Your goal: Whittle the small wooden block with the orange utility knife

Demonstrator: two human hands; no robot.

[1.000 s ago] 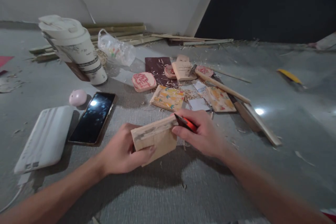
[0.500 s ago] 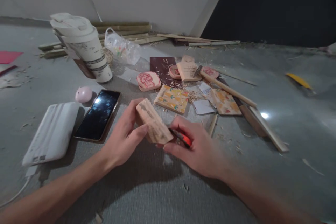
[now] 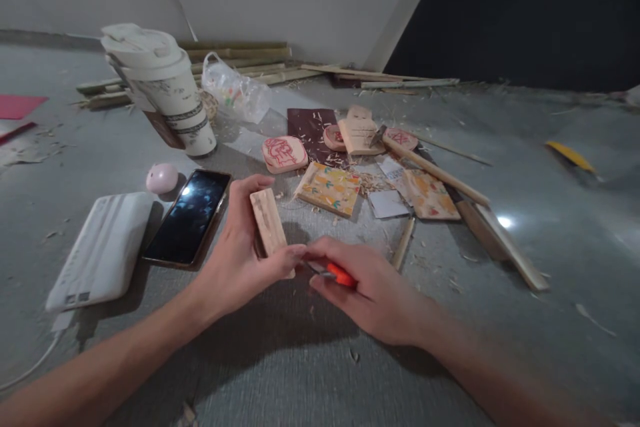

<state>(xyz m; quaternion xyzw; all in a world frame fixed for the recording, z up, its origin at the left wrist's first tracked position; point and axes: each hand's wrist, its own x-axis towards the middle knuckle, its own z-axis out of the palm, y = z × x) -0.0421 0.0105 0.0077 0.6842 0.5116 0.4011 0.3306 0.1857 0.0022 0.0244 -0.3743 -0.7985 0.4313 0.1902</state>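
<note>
A small pale wooden block [image 3: 270,221] is tilted up between the thumb and fingers of my left hand [image 3: 237,253]. My right hand [image 3: 367,287] grips a red-and-black handled knife [image 3: 341,274], with its dark front end pointing toward the block's lower edge. The knife's tip is partly hidden by my fingers, so I cannot tell whether it touches the wood. Just beyond my hands lie a wooden tile with a carrot pattern [image 3: 330,188] and a rounded wooden piece with a red drawing [image 3: 284,153].
To the left are a phone [image 3: 189,217], a white power bank [image 3: 100,250] with a cable, a pink case [image 3: 161,178] and a tall lidded cup [image 3: 165,90]. Rightward lie a long-handled hammer [image 3: 435,170], wood strips and a yellow-handled tool [image 3: 571,155]. Shavings are scattered around.
My left hand has turned the block more upright and narrower to view, with the thumb moved across its lower end. My right hand has shifted slightly left and down with the knife.
</note>
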